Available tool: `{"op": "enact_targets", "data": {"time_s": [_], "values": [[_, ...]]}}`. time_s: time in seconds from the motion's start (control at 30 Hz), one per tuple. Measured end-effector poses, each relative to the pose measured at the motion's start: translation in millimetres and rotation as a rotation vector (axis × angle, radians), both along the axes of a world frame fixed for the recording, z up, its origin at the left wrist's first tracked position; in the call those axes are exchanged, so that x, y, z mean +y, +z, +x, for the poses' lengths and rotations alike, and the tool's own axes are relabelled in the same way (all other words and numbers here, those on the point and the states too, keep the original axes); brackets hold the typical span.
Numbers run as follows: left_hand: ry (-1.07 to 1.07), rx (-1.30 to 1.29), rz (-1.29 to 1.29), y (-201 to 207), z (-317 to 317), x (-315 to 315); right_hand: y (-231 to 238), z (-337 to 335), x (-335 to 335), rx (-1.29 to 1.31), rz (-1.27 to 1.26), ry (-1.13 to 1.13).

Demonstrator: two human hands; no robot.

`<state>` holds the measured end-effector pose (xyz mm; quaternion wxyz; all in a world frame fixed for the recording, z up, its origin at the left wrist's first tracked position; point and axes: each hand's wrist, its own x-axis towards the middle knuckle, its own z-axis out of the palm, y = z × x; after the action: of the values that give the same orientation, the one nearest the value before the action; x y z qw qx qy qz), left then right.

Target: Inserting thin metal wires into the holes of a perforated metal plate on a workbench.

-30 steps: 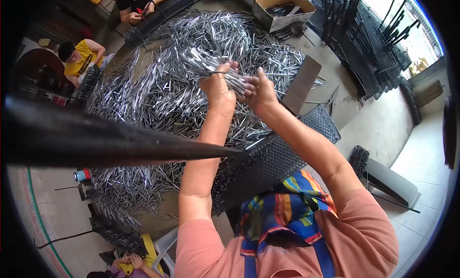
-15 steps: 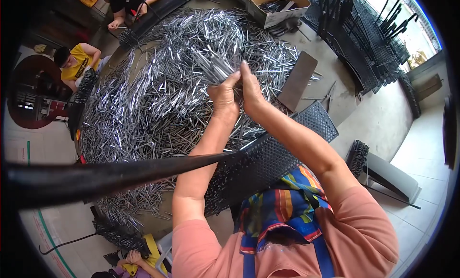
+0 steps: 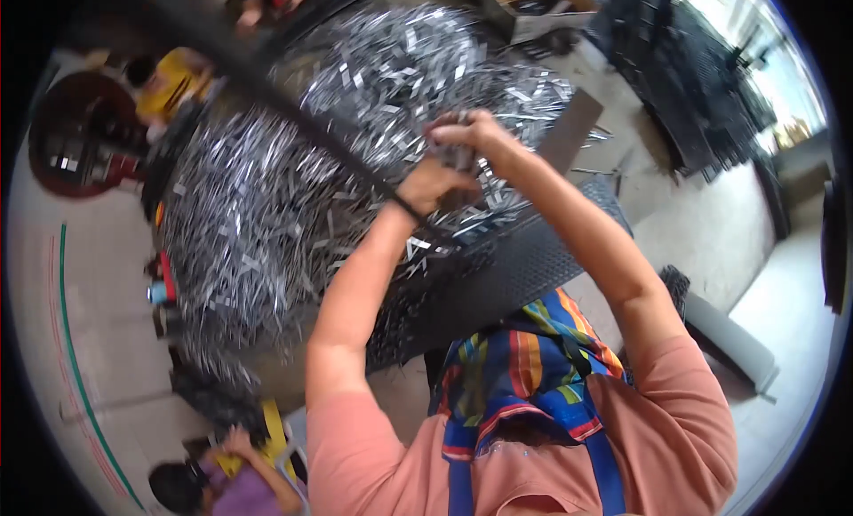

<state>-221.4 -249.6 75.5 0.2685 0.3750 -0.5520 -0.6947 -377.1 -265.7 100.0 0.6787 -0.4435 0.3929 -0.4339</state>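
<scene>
My left hand [image 3: 428, 184] and my right hand [image 3: 480, 134] are close together over a wide heap of thin shiny metal strips [image 3: 258, 178] on the table. Both are curled and smeared by motion. A grey bundle of metal strips [image 3: 457, 155] shows only in part between them, mostly covered by my fingers. Below my wrists a black perforated panel [image 3: 498, 276] lies at a slant on the table's near edge, against my striped apron [image 3: 524, 360]. A long dark rod [image 3: 302, 120] runs from the upper left down to the panel, crossing before my left wrist.
A flat brown board [image 3: 569, 129] lies right of the heap. Beyond it stand stacked black racks [image 3: 680, 80], with a cardboard box [image 3: 542, 23] at the back. Co-workers sit around the table: a person in yellow [image 3: 173, 80] at far left and one in purple [image 3: 235, 480] at lower left.
The strip bundle, plain between my hands before, is now mostly hidden. My right hand has come over the left, which has moved lower. The rod has swung from low left to upper left.
</scene>
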Motion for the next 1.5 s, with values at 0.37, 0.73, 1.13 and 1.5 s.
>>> {"op": "enact_targets", "data": {"time_s": [0.37,0.73,1.13,1.5], "values": [[0.944,0.135,-0.180,36,151,67,-5,-42,118,0.369,-0.317,-0.417],[1.689,-0.187,-0.385,-161,327,281,-50,25,285,0.495,-0.243,0.041],[1.207,0.369,0.027,-14,230,318,-19,102,256,0.513,-0.548,0.360],[0.479,0.723,0.453,-32,64,382,-36,109,249,0.106,-0.309,0.884]]}}
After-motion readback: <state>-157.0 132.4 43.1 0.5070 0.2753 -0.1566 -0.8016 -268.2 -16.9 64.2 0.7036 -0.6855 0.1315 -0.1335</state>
